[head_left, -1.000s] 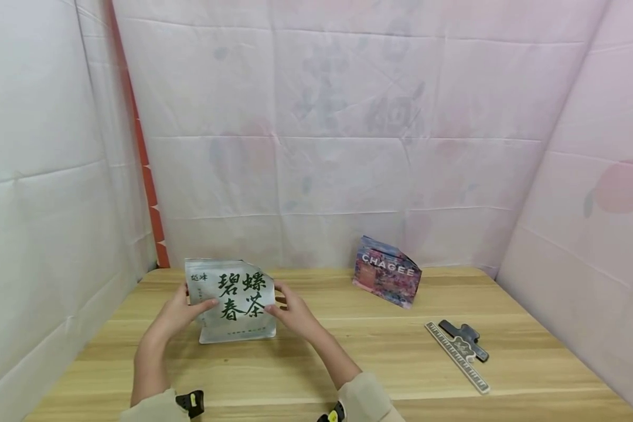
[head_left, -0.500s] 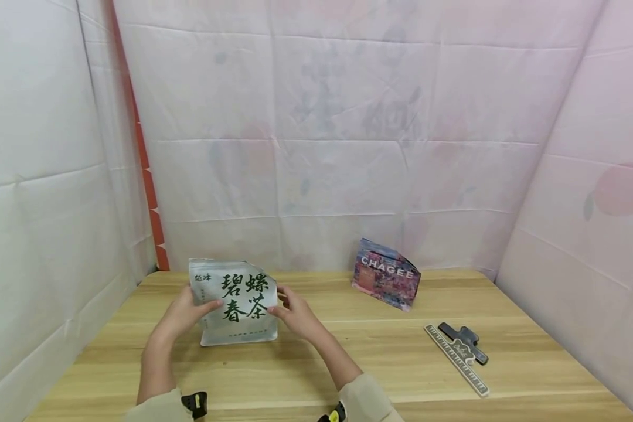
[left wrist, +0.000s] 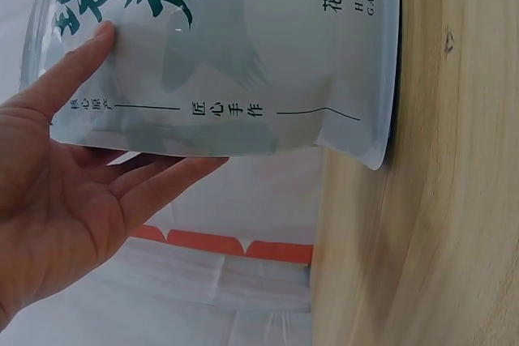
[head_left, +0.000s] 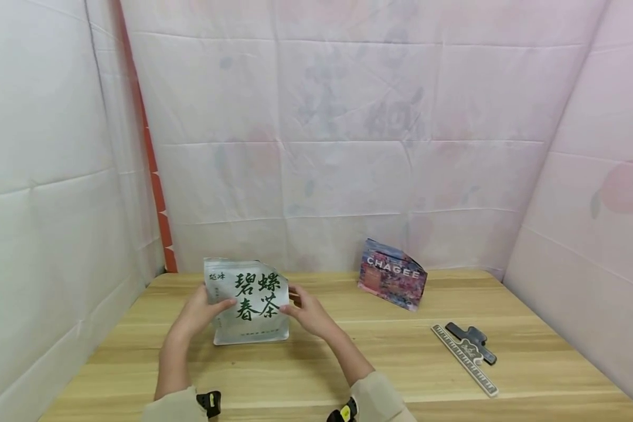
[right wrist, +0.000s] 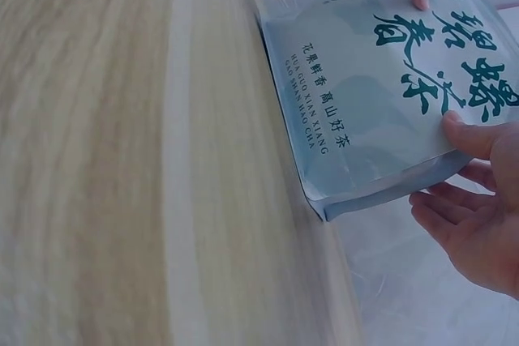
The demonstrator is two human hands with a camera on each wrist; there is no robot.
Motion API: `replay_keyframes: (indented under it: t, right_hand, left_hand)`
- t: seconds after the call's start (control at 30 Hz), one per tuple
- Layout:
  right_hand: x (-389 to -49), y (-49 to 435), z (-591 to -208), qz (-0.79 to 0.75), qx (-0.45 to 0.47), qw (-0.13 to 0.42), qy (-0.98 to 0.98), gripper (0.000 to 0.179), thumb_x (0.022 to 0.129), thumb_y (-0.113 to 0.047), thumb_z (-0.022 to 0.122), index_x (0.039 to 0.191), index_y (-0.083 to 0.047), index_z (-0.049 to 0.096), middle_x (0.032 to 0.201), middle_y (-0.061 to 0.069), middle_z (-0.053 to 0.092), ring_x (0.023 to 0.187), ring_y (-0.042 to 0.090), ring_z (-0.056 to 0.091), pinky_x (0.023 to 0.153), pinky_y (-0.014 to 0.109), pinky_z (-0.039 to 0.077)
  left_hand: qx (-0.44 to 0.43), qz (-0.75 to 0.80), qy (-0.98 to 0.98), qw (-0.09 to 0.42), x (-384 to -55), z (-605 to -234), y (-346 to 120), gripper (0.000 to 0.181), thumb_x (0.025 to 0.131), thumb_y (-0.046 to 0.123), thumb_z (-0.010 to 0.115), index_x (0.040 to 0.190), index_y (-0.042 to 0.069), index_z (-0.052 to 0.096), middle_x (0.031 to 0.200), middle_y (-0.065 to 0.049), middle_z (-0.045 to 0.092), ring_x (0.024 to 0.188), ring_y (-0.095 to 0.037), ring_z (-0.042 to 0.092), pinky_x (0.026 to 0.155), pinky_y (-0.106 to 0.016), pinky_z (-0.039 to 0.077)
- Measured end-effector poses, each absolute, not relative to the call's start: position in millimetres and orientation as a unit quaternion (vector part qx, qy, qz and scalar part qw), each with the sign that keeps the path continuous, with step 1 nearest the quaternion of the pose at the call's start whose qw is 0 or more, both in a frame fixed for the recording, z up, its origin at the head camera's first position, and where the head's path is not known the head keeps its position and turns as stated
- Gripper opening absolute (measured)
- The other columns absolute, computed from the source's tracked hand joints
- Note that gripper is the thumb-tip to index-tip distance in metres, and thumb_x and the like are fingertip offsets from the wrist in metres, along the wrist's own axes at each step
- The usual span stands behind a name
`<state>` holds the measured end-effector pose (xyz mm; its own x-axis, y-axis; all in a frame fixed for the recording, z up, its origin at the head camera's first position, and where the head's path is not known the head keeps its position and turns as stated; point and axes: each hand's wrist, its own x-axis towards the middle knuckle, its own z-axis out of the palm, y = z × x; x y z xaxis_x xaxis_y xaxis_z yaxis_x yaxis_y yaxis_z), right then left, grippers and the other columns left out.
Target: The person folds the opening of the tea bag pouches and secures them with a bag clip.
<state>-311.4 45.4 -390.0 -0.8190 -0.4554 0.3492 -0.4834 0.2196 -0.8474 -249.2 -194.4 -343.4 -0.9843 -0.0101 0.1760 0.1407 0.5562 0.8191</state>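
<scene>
A pale silver-green tea bag [head_left: 253, 325] with large dark green characters stands upright on the wooden table, left of centre. My left hand [head_left: 199, 309] grips its left side, thumb on the printed front and the other fingers around behind. On the opposite side my right hand [head_left: 310, 315] holds it the same way, thumb [right wrist: 466, 135] pressed near the characters. The left wrist view shows the lower front of the tea bag [left wrist: 268, 62] and its bottom edge close at the wood. The tips of the fingers behind the bag are partly hidden.
A pink and blue CHAGEE bag [head_left: 392, 281] stands at the back, right of centre. On the right lie a black clip [head_left: 472, 340] and a pale ruler-shaped piece with a piano-key pattern [head_left: 466, 360]. Light printed cloth [head_left: 343, 176] hangs behind and at both sides.
Both hands have shifted the tea bag slightly to the right, keeping the same hold. The camera view has moved a little; the CHAGEE bag and the clip stay in place.
</scene>
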Motion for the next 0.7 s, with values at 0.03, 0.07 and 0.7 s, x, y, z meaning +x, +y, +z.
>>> replay_keyframes:
  t: [0.03, 0.07, 0.7]
  right_hand:
    - [-312.0, 46.5, -389.8, 0.548, 0.299, 0.01, -0.781, 0.049, 0.088, -0.01, 0.061, 0.132, 0.002, 0.042, 0.13, 0.021, 0.045, 0.119, 0.036, 0.044, 0.097, 0.044, 0.035]
    - [-312.0, 47.7, -389.3, 0.547, 0.298, 0.007, -0.782, 0.05, 0.088, -0.01, 0.061, 0.132, 0.002, 0.041, 0.131, 0.022, 0.045, 0.119, 0.036, 0.043, 0.097, 0.044, 0.036]
    - [-294.7, 64.5, -357.9, 0.552, 0.299, -0.015, -0.778, 0.046, 0.088, 0.001, 0.057, 0.128, 0.013, 0.039, 0.126, 0.031, 0.044, 0.115, 0.045, 0.043, 0.097, 0.05, 0.034]
  left_hand:
    - [-0.035, -0.469, -0.879, 0.08, -249.4, -343.3, -193.4, 0.064, 0.087, 0.025, 0.064, 0.13, -0.008, 0.031, 0.128, -0.033, 0.039, 0.12, -0.048, 0.034, 0.096, -0.058, 0.028]
    - [-0.034, -0.47, -0.879, 0.08, -249.8, -343.2, -192.4, 0.064, 0.087, 0.025, 0.065, 0.13, -0.008, 0.031, 0.128, -0.033, 0.039, 0.12, -0.048, 0.034, 0.096, -0.058, 0.028]
    - [-0.024, -0.462, -0.881, 0.096, -258.4, -346.7, -177.1, 0.065, 0.087, 0.023, 0.065, 0.128, -0.013, 0.03, 0.127, -0.035, 0.039, 0.12, -0.048, 0.034, 0.097, -0.057, 0.028]
